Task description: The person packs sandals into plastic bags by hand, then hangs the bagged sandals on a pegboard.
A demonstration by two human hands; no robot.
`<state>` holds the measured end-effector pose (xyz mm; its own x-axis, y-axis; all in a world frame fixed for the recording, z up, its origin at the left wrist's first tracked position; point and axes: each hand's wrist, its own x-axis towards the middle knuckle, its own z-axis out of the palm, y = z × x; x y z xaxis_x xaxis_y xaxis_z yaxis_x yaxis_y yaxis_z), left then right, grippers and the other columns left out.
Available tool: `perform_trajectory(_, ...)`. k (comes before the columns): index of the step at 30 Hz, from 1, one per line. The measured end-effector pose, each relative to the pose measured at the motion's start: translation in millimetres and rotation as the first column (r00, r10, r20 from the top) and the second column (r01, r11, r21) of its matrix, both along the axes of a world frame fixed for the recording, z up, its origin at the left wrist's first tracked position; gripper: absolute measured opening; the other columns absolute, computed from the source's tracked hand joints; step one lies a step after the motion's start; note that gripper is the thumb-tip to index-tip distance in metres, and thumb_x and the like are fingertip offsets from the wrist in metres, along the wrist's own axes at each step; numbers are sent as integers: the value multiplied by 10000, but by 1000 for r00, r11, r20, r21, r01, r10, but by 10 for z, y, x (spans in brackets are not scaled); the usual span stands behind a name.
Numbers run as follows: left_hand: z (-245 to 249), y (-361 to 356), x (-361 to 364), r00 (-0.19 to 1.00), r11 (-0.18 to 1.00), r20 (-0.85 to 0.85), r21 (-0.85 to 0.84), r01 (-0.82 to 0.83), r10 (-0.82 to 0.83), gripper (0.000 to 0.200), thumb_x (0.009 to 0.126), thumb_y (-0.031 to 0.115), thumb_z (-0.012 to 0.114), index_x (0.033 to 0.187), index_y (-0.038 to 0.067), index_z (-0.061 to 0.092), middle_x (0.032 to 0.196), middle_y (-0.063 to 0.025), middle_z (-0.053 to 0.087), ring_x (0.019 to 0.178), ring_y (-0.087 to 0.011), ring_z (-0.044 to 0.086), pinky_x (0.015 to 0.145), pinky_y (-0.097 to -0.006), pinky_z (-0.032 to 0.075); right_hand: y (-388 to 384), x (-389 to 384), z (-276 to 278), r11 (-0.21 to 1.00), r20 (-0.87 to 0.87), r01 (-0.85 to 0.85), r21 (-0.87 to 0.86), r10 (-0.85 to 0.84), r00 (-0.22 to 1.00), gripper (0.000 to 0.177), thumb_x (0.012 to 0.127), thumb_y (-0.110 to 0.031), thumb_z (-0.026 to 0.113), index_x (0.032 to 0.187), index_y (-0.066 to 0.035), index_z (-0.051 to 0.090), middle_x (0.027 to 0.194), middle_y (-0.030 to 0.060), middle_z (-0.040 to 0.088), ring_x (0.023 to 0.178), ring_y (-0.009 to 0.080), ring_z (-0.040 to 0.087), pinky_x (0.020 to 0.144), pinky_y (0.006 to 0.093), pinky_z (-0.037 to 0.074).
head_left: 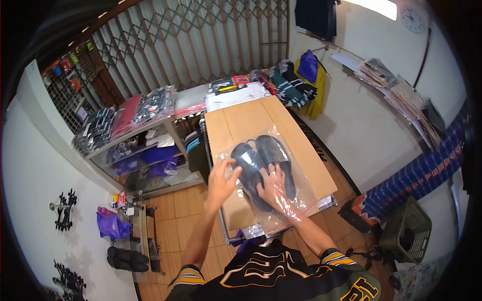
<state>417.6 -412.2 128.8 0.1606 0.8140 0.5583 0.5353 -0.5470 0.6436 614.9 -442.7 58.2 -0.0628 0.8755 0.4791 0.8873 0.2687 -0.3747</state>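
Pair of dark sandals (pixel 263 160) lies mid-table (pixel 241 120) inside a clear plastic bag (pixel 299 176): left hand (pixel 221 181) pinches the bag's left edge, apparently steadying it, while right hand (pixel 273 188), fingers spread, presses the sandals flat.

The right hand (pixel 273 186) is veiled by the clear bag (pixel 307 186) — its fingertips are blurred. The sandals (pixel 276 150) are partly covered by it.

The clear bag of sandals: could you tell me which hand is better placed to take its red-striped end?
Probably the right hand: it lies on the sandals, close to the red strip on the bag; the left hand touches the opposite edge.
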Motion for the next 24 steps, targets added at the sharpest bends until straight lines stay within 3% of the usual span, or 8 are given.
perform_trajectory(3,76,495,92,970,993,-213,38,-109,114,454,901,384,628,1137,-4,630,1089,-229,643,1055,-384,601,905,-444,471,-354,-19,162,999,-20,-39,31,39,999,493,720,-163,706,1165,-3,567,1243,277,462,1220,482,399,1008,585,335)
perform_trajectory(5,-37,908,120,952,978,-305,-191,-87,26,536,929,463,581,1090,-41,664,1046,-241,673,981,-340,642,862,-404,485,-523,-26,209,998,-24,-39,40,40,999,477,720,-163,710,1150,-10,572,1235,269,458,1217,477,400,1007,586,333)
perform_trajectory(7,-69,1216,157,918,828,-285,-556,77,-277,609,944,524,517,1045,-53,686,962,-273,684,936,-343,675,862,-408,497,-645,-27,242,998,-25,-42,53,43,999,461,720,-164,714,1135,-17,578,1226,261,455,1213,473,402,1006,586,330)
perform_trajectory(11,-273,1371,266,875,702,27,-585,407,-484,410,980,351,576,909,-33,702,777,-45,659,722,-103,568,686,-275,477,-801,9,271,999,-20,-4,37,4,1000,446,724,-168,706,1141,-42,609,1240,242,456,1245,451,379,1029,613,296)
perform_trajectory(13,-292,1415,334,861,669,73,-598,442,-503,325,977,273,597,884,-25,684,744,-15,636,701,-84,551,657,-249,460,-851,28,253,999,-26,8,33,-7,1000,441,721,-164,704,1134,-39,612,1238,242,462,1246,451,383,1029,616,295)
perform_trajectory(17,-351,1622,416,848,750,55,-438,495,-528,331,986,255,571,882,-48,652,730,-23,632,677,-105,563,653,-273,475,-940,70,167,998,3,37,42,-37,999,433,715,-161,701,1121,-39,614,1236,239,468,1239,452,393,1020,618,305)
perform_trajectory(19,-221,1777,414,913,858,-49,-365,361,-405,319,961,257,578,906,-48,656,795,-168,689,741,-228,666,690,-358,504,-1006,50,131,997,-6,65,44,-64,998,424,711,-159,699,1110,-42,613,1236,237,471,1230,451,403,1010,622,314)
perform_trajectory(24,401,2078,282,959,996,-271,2,90,-87,301,969,284,544,943,-5,625,855,-250,649,823,-422,637,699,-451,490,-1182,54,-118,995,-43,31,94,-27,999,418,703,-140,713,1096,-42,610,1197,229,507,1224,429,424,1026,625,306)
